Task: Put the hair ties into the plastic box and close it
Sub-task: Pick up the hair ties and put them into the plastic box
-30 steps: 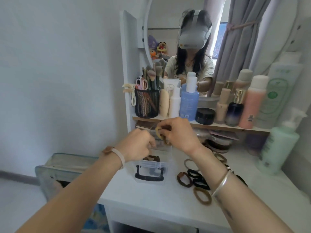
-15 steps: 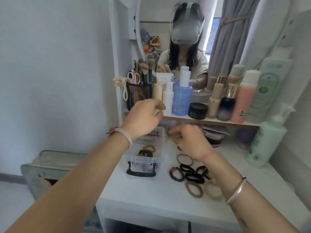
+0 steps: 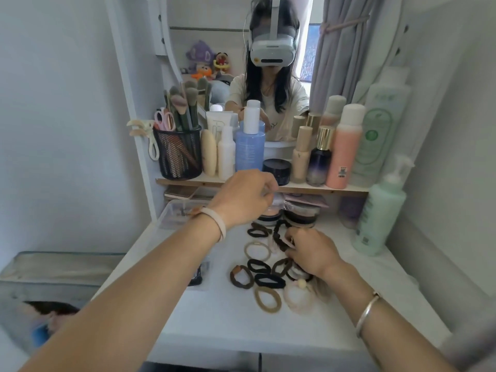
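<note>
Several hair ties lie in a loose pile on the white dressing table: a brown one, a tan one, a beige ring and black ones. My right hand rests on the pile, its fingers pinched on a knobbly black hair tie that stands up on edge. My left hand hovers above the table further back, fingers loosely curled with nothing in them. The clear plastic box is mostly hidden under my left forearm; its lid and black handle show.
A low shelf behind the hands carries bottles, a dark jar and a mesh brush holder. Compacts sit under it. A green pump bottle stands at the right. A mirror is behind, and a suitcase sits on the floor at the left.
Both hands left the tan tie they held over the box. My right hand dropped to the pile and pinched a black tie. My left hand drifted right, covering the box.
</note>
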The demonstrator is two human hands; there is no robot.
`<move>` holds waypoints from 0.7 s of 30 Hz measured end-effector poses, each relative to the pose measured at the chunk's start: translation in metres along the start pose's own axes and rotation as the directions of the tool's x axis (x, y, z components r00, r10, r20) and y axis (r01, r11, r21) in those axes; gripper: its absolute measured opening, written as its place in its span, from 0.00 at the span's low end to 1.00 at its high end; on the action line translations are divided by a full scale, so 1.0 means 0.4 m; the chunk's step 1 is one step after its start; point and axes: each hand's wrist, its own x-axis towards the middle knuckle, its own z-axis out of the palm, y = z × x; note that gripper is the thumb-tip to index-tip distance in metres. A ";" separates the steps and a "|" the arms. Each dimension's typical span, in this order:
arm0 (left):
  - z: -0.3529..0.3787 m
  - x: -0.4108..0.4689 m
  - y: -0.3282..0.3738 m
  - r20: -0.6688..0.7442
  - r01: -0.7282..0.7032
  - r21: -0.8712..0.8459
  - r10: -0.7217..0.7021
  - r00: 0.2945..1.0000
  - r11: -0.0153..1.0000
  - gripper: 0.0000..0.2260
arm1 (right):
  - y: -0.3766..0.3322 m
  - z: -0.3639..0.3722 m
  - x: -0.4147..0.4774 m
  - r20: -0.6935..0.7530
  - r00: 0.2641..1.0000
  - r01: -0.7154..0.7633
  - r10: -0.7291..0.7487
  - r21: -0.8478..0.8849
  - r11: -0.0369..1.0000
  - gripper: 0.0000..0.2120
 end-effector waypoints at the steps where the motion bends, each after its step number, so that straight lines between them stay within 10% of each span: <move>1: 0.007 0.003 0.001 0.013 0.001 0.012 -0.001 1.000 1.000 0.11 | 0.000 0.004 0.002 -0.021 1.000 0.008 -0.008 -0.014 1.000 0.09; 21: 0.236 -0.036 -0.060 0.265 0.075 0.268 -0.148 0.953 0.961 0.14 | -0.007 -0.173 -0.051 -0.310 0.949 0.129 -0.053 0.231 0.964 0.09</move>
